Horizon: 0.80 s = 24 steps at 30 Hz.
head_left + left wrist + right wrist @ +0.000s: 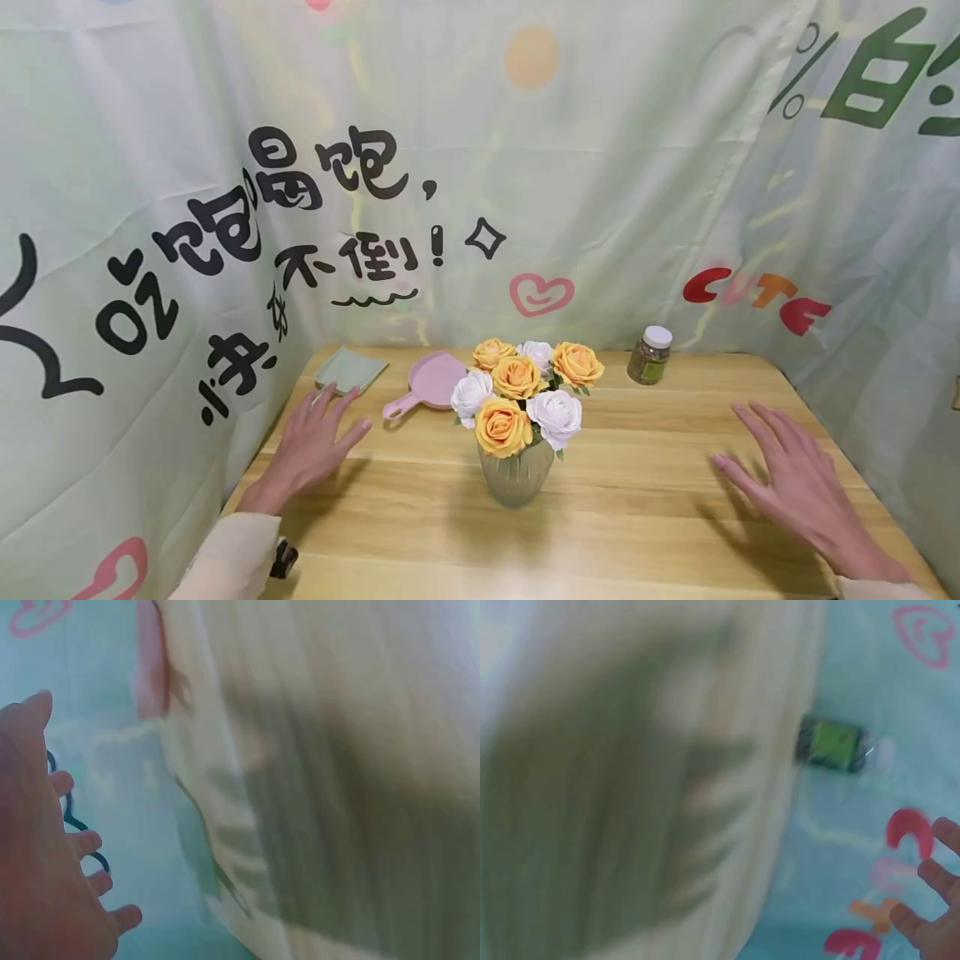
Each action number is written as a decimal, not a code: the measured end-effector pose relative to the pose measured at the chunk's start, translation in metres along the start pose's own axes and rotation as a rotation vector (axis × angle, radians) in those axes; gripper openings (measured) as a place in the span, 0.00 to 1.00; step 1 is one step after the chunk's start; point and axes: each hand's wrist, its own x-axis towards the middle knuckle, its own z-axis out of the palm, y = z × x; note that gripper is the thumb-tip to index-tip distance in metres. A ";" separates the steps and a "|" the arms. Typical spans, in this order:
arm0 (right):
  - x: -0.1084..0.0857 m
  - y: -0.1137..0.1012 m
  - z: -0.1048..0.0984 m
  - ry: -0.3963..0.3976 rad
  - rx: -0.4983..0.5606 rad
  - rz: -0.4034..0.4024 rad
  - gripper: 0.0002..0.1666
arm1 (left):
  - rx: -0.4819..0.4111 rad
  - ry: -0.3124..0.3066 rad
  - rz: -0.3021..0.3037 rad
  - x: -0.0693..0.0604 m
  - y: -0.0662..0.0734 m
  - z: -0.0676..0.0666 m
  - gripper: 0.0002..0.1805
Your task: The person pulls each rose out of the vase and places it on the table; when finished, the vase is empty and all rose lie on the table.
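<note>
Spread and holding nothing, my left hand [311, 446] hovers over the table's left side, nearest a folded pale green cloth-like square [351, 371] and a pink pan [437, 379]. On the right, my right hand [798, 483] is also spread above the wood, with a shadow beneath it. Between them stands a ribbed glass vase [516, 475] with orange roses [504, 427] and white roses [555, 418]. Part of the pan is hidden behind the flowers. A small jar [649, 357] with a white lid and a green label stands at the back right.
The wooden table [637, 517] meets a printed fabric curtain [600, 208] at the back and sides. A small black object [283, 558] shows beside the left sleeve [232, 554].
</note>
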 end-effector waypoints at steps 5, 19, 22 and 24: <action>0.018 -0.032 -0.002 0.089 0.155 -0.073 0.51 | -0.034 0.020 0.069 0.005 0.025 -0.006 0.40; 0.051 -0.110 0.006 0.174 0.390 -0.297 0.48 | -0.309 -0.059 0.258 0.010 0.095 -0.005 0.45; 0.055 -0.128 0.011 0.169 0.467 -0.335 0.43 | -0.379 -0.074 0.309 0.009 0.107 -0.001 0.44; 0.057 -0.141 0.014 0.174 0.524 -0.372 0.40 | -0.414 -0.081 0.337 0.007 0.115 0.002 0.45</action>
